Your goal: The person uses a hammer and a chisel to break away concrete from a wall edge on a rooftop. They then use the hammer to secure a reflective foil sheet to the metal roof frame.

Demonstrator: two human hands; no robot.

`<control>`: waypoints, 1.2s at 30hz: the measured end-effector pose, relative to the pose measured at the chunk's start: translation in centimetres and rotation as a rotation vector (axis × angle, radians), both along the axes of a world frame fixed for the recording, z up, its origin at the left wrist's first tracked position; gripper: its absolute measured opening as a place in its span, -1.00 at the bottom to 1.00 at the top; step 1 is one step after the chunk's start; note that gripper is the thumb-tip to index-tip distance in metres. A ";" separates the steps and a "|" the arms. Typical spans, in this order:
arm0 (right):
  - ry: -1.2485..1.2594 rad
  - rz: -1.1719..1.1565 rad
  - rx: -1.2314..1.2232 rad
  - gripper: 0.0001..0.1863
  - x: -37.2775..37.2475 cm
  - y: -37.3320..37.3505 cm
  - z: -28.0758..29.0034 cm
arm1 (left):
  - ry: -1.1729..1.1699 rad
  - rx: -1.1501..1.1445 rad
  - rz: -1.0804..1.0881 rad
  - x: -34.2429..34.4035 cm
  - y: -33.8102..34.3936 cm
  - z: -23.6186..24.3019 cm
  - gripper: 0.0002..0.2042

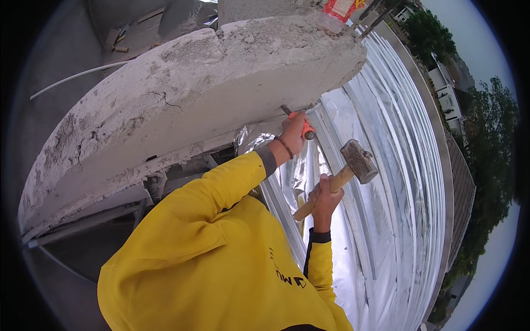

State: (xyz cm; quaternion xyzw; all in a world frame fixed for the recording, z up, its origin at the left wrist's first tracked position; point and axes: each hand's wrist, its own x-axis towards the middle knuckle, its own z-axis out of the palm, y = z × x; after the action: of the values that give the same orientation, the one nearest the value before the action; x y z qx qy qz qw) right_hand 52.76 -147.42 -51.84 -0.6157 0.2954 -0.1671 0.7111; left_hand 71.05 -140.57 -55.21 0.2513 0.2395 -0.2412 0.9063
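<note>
Honestly, the bit that worried me was the left hand (291, 135); it was wrapped round a chisel (307, 127) with an orange grip, fist close to the struck end, and bare as far as I could see; the chisel's tip was up at the pale side of a thick, rough wall (215, 94), though I couldn't tell if it had bitten in or only rested there; the right hand (327, 199) grasped a hammer (340, 179) about midway along its wooden handle, the blocky head (360, 161) well clear of the chisel's butt; so a blow slightly off line could've glanced off that small target and caught fingers or wrist; a shallow angle might've made the tip skate along the wall instead; the wall's top looked cracked and crumbly, so my guess is a chunk could've let go and torn the shiny foil sheeting (345, 113) beside it; plus a red packet (339, 10) sat at the wall's far end, and hard knocks could plausibly have shaken it off
</note>
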 end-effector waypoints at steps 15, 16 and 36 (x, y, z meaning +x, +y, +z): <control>0.111 0.184 -0.531 -0.77 -0.3 -1.2 -5.7 | -0.059 0.000 0.025 1.6 -1.8 0.1 -0.89; 0.063 0.166 -0.499 -0.76 0.3 -1.4 -4.7 | -0.068 -0.002 0.039 2.2 -1.5 0.1 -0.89; -0.136 -0.048 0.001 -0.79 0.2 0.9 3.6 | -0.037 -0.028 0.009 1.1 -0.2 -0.2 -0.93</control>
State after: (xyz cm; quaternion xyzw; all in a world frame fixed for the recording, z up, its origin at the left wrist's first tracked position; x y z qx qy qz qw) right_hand 52.98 -146.51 -48.22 -0.5953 0.2612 -0.2253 0.7257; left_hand 72.18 -140.82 -55.46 0.2421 0.2203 -0.2354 0.9151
